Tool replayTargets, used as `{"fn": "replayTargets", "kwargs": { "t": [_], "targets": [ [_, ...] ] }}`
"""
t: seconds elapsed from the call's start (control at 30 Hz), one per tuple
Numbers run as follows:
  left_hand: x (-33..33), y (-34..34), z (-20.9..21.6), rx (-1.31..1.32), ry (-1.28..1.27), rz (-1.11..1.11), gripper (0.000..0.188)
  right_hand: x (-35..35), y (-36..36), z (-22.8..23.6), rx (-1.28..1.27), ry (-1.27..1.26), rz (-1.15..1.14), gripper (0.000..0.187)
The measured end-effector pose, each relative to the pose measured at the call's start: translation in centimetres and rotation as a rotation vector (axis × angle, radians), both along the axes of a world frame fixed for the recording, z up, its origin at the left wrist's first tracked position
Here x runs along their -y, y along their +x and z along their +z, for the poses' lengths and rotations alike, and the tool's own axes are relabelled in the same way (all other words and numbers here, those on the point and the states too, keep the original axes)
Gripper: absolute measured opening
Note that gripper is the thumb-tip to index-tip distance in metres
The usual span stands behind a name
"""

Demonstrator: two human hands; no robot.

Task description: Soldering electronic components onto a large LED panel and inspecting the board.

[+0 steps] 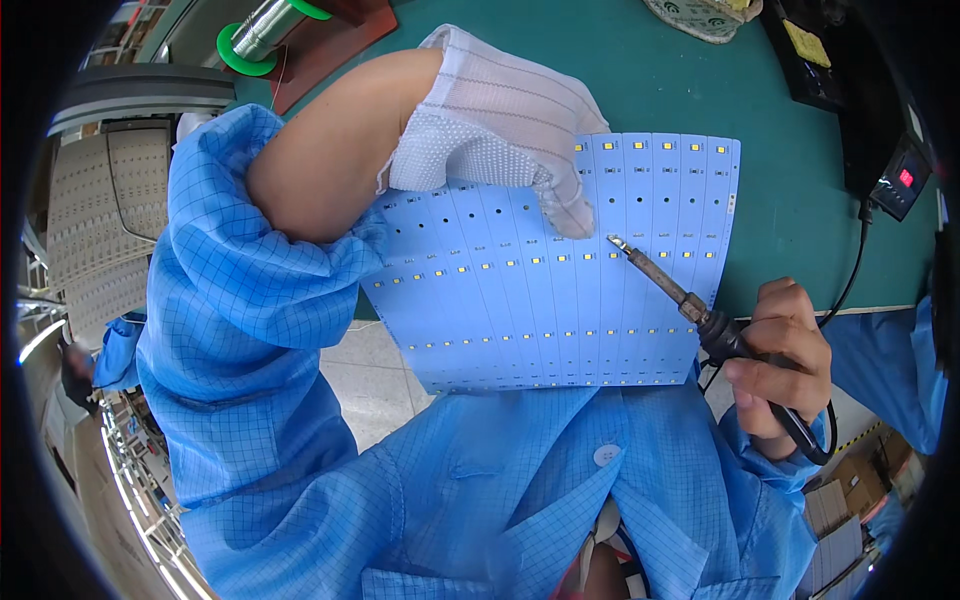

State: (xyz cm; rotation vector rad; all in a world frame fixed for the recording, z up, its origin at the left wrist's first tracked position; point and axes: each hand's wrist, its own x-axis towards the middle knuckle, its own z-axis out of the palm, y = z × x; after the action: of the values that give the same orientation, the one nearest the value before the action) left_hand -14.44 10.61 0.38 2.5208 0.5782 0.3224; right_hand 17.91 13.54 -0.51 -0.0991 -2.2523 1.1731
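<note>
My left glove (510, 110) is rough, dotted knit; my sleeve (235, 260), creased cloth. The iron (692, 308) joins dull metal to black plastic. The board (555, 298) looks smooth, matt; far left, the wire (264, 30) is glossy metal.

From my remote seat I see a white glove (505, 110) with thin grey stripes over the left fingers (568, 205). Under them, the board (555, 298) is pale blue, dotted with rows of small yellow squares. Within the right fingers (785, 340), the soldering iron (718, 335) has a black handle and brownish-grey barrel. Beyond the fingers, the tabletop (670, 80) is deep green; behind them, the coat (440, 490) is blue, checked with dark lines.
</note>
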Motion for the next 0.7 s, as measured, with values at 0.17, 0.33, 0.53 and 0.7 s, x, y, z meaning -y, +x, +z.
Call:
{"fn": "replayTargets", "kwargs": {
  "t": [0.17,0.33,0.53,0.7],
  "targets": [
    [0.3,-0.1,0.3,0.005,0.014,0.015,0.028,-0.1,-0.1,0.1,-0.001,0.045,-0.001,0.020],
    [0.5,-0.1,0.4,0.012,0.034,0.031,0.028,-0.1,-0.1,0.0,0.002,0.033,0.006,0.020],
    [0.0,0.4,1.2,0.016,0.052,0.044,0.027,-0.7,0.8,0.0,-0.098,-0.126,0.007,0.016],
    [0.7,0.5,1.4,0.040,0.083,0.072,0.025,-0.8,1.1,-0.7,-0.154,-0.183,-0.059,0.022]
  ]
}}
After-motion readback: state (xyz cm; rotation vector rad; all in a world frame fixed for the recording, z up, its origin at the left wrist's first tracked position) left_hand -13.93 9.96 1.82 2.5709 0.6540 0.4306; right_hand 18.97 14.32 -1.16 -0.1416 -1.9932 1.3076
